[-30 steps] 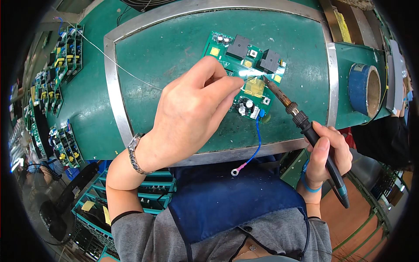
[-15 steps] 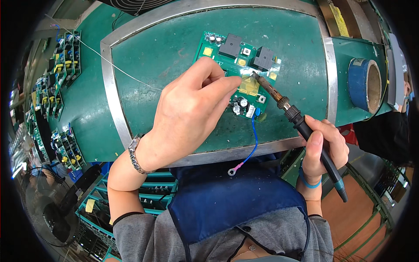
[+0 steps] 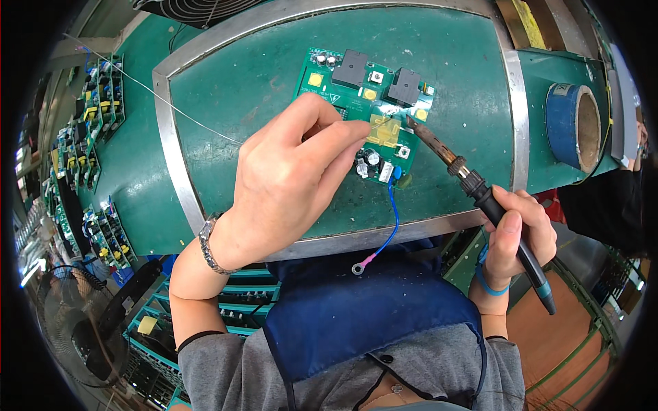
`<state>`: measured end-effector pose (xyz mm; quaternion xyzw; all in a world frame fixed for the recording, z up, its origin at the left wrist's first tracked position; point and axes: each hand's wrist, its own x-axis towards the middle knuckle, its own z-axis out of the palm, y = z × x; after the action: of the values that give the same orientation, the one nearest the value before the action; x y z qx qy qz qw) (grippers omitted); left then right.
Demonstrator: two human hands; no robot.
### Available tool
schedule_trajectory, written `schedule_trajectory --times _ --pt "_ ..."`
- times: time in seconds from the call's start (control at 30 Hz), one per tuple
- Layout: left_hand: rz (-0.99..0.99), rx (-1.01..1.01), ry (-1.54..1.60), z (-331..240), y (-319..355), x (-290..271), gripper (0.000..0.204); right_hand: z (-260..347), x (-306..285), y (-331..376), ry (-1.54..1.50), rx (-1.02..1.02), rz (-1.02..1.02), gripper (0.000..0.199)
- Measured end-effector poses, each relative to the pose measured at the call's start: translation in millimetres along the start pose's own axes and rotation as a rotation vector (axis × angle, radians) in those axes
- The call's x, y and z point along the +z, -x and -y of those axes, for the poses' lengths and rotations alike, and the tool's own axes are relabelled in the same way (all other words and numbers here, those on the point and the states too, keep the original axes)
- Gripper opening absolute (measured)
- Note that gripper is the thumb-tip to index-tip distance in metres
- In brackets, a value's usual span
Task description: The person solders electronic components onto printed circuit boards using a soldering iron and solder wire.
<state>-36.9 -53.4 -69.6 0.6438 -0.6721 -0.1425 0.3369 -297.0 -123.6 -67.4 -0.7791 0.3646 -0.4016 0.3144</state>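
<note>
My left hand [image 3: 288, 171] is closed in a pinch on a thin solder wire [image 3: 179, 107], whose long tail runs off to the upper left. A short end of it sticks out past my fingertips over the green circuit board [image 3: 353, 99]. My right hand [image 3: 517, 233] grips the black handle of a soldering iron [image 3: 473, 181], its dark tip hovering at the board's right side. On the board sit two black box-shaped parts, small capacitors and yellow tape. A blue lead [image 3: 396, 212] with a ring terminal hangs from its lower edge toward my apron. My left hand covers the board's lower left part.
A metal strip [image 3: 179, 147] frames the green worktop. Rows of populated boards [image 3: 103, 103] stand at the left. A blue tape roll [image 3: 572, 130] rests at the right. Below left are a fan [image 3: 86, 335] and a teal rack [image 3: 253, 291]. Another person's dark sleeve [image 3: 603, 212] shows at right.
The iron's tip has drawn away to the right from the solder end, and my right hand has moved slightly right and down. My left hand and the board appear slightly farther left.
</note>
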Motion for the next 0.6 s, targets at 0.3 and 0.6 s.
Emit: schedule_trajectory --times 0.3,0.6 --pt "-0.006 -0.002 -0.001 5 -2 7 0.024 -4 13 -8 0.008 -0.049 0.056 0.018" --pt "-0.014 -0.027 -0.048 2 -4 3 0.022 -2 8 -9 0.047 -0.039 0.089 0.016"
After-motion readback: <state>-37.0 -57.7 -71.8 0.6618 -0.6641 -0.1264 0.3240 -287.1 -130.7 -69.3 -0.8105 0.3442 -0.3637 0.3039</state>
